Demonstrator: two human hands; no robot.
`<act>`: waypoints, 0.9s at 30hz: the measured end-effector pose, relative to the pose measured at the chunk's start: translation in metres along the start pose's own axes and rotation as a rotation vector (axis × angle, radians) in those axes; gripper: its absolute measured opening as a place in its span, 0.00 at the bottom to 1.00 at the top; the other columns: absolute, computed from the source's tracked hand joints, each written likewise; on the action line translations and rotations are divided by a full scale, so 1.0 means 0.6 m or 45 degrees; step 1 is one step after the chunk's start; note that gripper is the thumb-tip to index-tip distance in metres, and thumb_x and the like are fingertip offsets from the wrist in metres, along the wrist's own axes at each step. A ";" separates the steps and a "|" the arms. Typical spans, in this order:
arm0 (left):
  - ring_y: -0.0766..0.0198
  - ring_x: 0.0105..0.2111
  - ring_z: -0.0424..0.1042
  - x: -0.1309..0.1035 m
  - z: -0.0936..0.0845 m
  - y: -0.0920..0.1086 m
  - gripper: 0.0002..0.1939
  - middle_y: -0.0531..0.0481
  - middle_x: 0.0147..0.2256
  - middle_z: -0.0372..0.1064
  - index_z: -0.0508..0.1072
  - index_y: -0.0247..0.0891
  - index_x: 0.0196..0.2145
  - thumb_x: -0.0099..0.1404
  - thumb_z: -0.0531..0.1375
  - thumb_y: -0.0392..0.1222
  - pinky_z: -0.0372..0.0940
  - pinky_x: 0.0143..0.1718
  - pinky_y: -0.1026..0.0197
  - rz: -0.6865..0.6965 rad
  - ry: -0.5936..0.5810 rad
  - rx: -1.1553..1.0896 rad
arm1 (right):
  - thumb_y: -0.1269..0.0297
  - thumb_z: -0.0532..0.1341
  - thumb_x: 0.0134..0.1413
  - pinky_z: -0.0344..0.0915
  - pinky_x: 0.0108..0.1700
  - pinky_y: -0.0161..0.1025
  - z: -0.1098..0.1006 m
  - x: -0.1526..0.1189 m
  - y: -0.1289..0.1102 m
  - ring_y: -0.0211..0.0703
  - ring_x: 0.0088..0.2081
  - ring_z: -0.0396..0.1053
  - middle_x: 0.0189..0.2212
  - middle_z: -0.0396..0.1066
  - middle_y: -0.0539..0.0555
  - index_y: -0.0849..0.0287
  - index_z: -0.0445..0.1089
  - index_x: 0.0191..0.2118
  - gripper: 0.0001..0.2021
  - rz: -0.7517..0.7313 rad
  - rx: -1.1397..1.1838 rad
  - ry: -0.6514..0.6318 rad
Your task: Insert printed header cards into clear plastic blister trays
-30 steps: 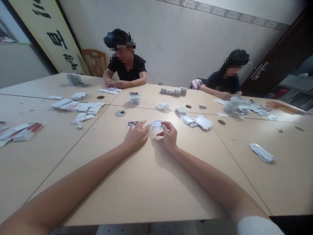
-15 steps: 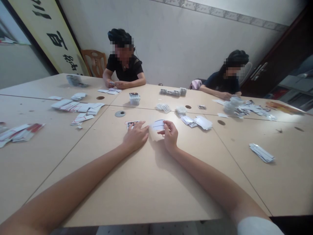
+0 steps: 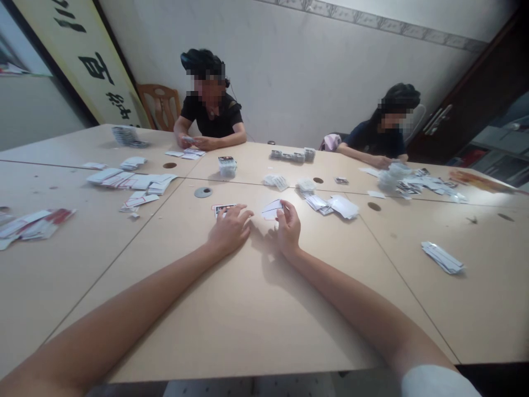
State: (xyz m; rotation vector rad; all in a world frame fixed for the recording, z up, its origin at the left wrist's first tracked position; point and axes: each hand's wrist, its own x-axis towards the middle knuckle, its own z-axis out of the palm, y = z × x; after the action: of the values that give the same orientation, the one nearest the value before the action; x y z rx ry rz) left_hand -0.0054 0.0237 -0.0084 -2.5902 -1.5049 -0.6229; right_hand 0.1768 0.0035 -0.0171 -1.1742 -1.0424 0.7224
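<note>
My left hand (image 3: 231, 229) rests low over the table with its fingers stretched apart. Partly beneath its fingers lies a dark printed card with a white and red edge (image 3: 223, 209). A short way to the right, my right hand (image 3: 290, 227) is closed, pinching a white card (image 3: 270, 209) at its right side between thumb and fingertips. A dark line crosses the card, and a bit of red shows at its lower edge. The fine print cannot be made out. A gap separates the left fingertips from this card.
White cards (image 3: 132, 181) spread at left, near red-and-white strips (image 3: 41, 223). Ahead stand a clear-wrapped stack (image 3: 227, 167) and small packs (image 3: 292, 156). White packets (image 3: 343, 207) and a bundle (image 3: 443, 258) lie right. Two people (image 3: 210, 118) (image 3: 378, 138) handle small items across the table (image 3: 231, 325).
My right hand has turned the white card, which now sits slightly further right, apart from my left fingertips. The pale sheet-like part that hung below it no longer shows. My left hand has barely moved.
</note>
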 end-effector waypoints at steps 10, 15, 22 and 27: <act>0.49 0.55 0.68 0.002 -0.007 0.005 0.09 0.40 0.53 0.69 0.73 0.41 0.43 0.68 0.54 0.40 0.55 0.61 0.39 0.013 0.074 -0.046 | 0.55 0.57 0.59 0.72 0.41 0.41 0.002 0.002 -0.001 0.50 0.49 0.75 0.53 0.74 0.60 0.55 0.65 0.56 0.21 0.017 0.017 -0.034; 0.49 0.53 0.69 0.004 -0.010 0.005 0.09 0.40 0.51 0.69 0.73 0.39 0.42 0.68 0.54 0.40 0.56 0.61 0.40 -0.018 0.079 -0.045 | 0.60 0.58 0.58 0.68 0.57 0.48 0.003 0.008 0.009 0.50 0.59 0.69 0.59 0.69 0.61 0.56 0.62 0.58 0.23 0.025 0.065 -0.005; 0.45 0.66 0.56 0.003 -0.011 0.006 0.33 0.34 0.68 0.52 0.54 0.36 0.69 0.67 0.55 0.40 0.55 0.63 0.40 -0.067 0.036 0.005 | 0.57 0.59 0.56 0.59 0.65 0.52 -0.011 0.038 0.015 0.53 0.70 0.54 0.69 0.55 0.63 0.57 0.53 0.66 0.33 -0.070 -0.010 0.091; 0.42 0.70 0.46 0.003 -0.013 0.010 0.39 0.35 0.72 0.37 0.43 0.40 0.73 0.69 0.54 0.41 0.52 0.64 0.35 -0.082 -0.041 0.097 | 0.59 0.56 0.54 0.51 0.68 0.53 -0.073 0.112 0.024 0.54 0.70 0.53 0.69 0.55 0.65 0.62 0.49 0.69 0.37 -0.088 -0.241 0.343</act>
State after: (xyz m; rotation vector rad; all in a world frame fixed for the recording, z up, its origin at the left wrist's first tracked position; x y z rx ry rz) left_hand -0.0021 0.0199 0.0002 -2.5161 -1.5950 -0.5220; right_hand 0.2432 0.0501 -0.0150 -1.3499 -0.9331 0.4032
